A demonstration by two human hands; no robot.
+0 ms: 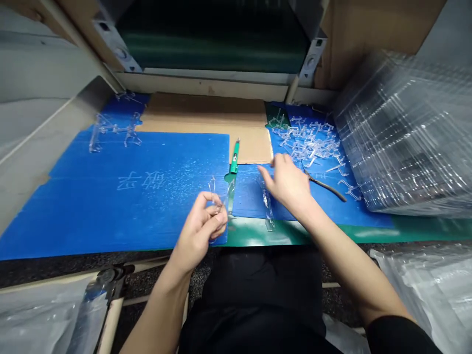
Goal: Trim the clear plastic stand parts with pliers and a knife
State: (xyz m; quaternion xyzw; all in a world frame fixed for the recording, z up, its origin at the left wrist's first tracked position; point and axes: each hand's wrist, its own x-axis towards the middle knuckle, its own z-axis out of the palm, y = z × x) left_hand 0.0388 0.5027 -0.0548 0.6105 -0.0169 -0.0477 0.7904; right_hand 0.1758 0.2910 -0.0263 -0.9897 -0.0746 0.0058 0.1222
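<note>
My left hand (pixel 204 221) is curled round a small clear plastic piece (pixel 216 194) near the front edge of the blue sheet (pixel 121 196). My right hand (pixel 287 182) lies over the blue sheet with fingers stretched out, touching a long clear plastic part (pixel 268 211) that lies flat below it. A heap of small clear plastic pieces (pixel 309 140) sits just beyond the right hand. A green-handled tool (pixel 235 157) lies between the hands.
A stack of clear plastic trays (pixel 409 137) fills the right side. Several clear pieces (pixel 114 130) lie at the far left. Brown cardboard (pixel 206 118) covers the back middle. A dark thin tool (pixel 326 186) lies right of my right hand. Plastic bags (pixel 431 290) sit below.
</note>
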